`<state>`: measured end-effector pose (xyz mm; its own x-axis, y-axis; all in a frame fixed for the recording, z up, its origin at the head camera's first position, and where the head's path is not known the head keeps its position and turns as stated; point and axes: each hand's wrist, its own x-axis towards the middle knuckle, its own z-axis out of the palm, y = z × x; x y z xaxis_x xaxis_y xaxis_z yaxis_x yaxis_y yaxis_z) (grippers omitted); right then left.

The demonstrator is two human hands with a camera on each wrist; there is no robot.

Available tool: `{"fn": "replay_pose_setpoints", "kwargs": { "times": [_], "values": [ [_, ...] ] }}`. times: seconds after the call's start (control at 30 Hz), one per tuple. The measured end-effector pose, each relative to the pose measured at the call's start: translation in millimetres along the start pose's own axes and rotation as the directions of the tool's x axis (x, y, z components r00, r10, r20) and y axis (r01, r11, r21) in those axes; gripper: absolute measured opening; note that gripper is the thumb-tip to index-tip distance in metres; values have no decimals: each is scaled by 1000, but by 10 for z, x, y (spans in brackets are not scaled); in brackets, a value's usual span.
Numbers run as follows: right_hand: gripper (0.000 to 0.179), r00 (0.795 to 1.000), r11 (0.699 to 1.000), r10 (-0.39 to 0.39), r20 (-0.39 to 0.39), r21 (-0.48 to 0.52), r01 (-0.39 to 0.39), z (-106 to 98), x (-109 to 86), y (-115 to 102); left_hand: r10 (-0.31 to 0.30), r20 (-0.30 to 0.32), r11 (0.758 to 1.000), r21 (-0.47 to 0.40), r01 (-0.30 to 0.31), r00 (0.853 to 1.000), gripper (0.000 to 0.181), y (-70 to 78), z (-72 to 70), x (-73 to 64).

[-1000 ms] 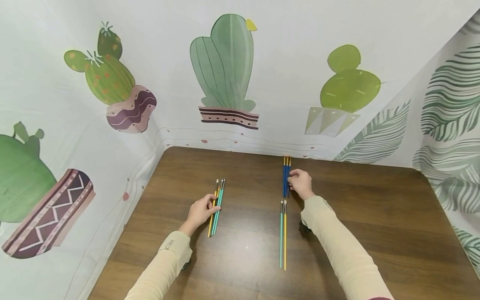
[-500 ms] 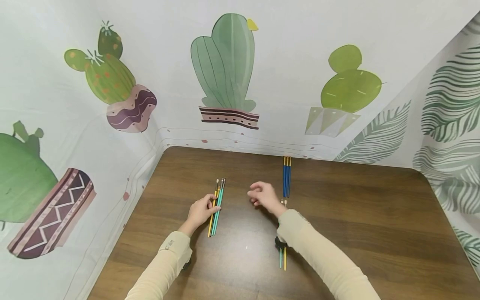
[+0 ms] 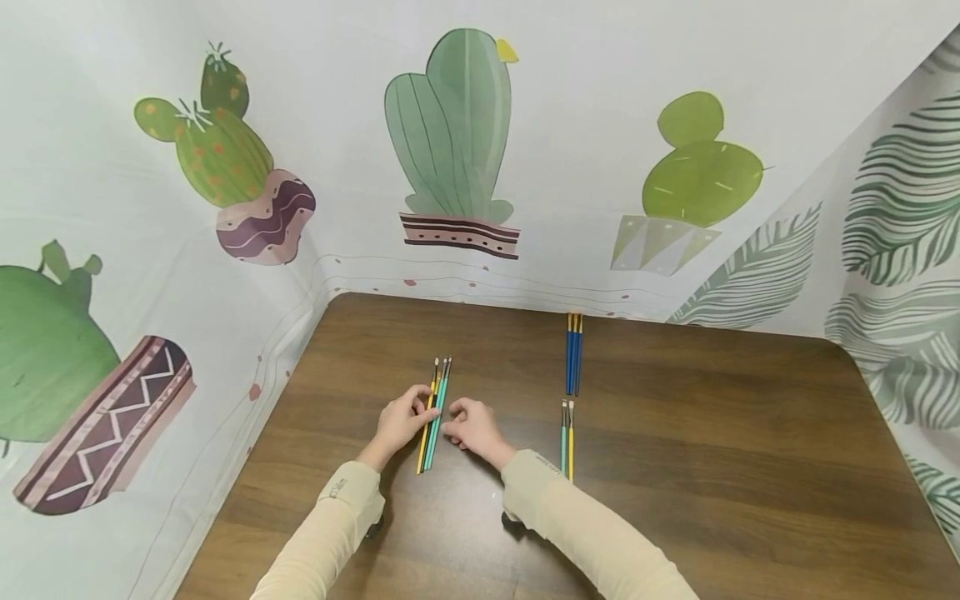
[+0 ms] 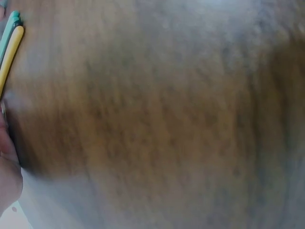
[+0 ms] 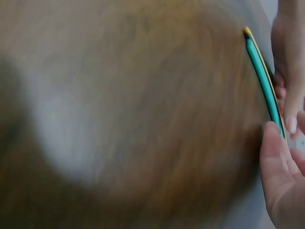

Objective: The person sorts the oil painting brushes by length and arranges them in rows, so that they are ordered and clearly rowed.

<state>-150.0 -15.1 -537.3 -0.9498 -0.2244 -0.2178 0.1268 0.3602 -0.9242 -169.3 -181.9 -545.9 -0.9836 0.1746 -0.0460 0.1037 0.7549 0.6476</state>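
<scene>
A small bundle of paintbrushes (image 3: 431, 450), with yellow and mint-green handles, lies slanted on the table left of centre. Across its middle, my left hand (image 3: 397, 423) pinches the brushes between thumb and fingers. Just right of the same bundle is my right hand (image 3: 476, 430), fingers loosely bent and holding nothing. In the right wrist view its thumb tip is right at a green handle (image 5: 261, 71), opposite the other hand. Handle ends of a yellow brush (image 4: 13, 50) and a green one show at the left wrist view's edge.
Several blue paintbrushes (image 3: 573, 360) lie side by side near the table's back edge. Nearer, a green brush (image 3: 564, 437) and a yellow brush (image 3: 572, 442) lie parallel, partly behind the right sleeve (image 3: 577, 525). A cactus-print cloth (image 3: 562, 167) hangs behind the wooden table (image 3: 735, 433).
My right hand has left the blue brushes and swung left and nearer, to the right side of the bundle. My left hand stays on the bundle throughout.
</scene>
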Motion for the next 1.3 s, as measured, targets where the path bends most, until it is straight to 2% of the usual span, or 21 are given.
{"fn": "replay_pose_setpoints", "kwargs": {
  "times": [0.2,0.43,0.63,0.7,0.9,1.3],
  "values": [
    [30,997,996,-3,-76,-86,-3,132,-10,-67,-4,-6,1000,-14,4,1000,32,6,-9,8],
    [34,984,983,-6,-180,-183,-27,192,0,-44,-10,-1,1000,-14,10,1000,29,42,-16,7],
    [42,972,928,-17,-232,-365,-71,254,26,-41,-16,-6,1000,2,16,1000,29,28,-2,10],
    [43,969,915,-3,-247,-392,-97,276,25,-60,-20,-4,1000,0,20,1000,29,23,0,7],
    [44,968,905,34,-250,-403,-136,297,12,-107,-22,1,1000,0,22,1000,30,17,3,-3],
    [37,973,921,-5,-233,-379,-86,249,10,-90,3,-9,1000,17,-2,1000,30,7,11,-1]
  ]
}}
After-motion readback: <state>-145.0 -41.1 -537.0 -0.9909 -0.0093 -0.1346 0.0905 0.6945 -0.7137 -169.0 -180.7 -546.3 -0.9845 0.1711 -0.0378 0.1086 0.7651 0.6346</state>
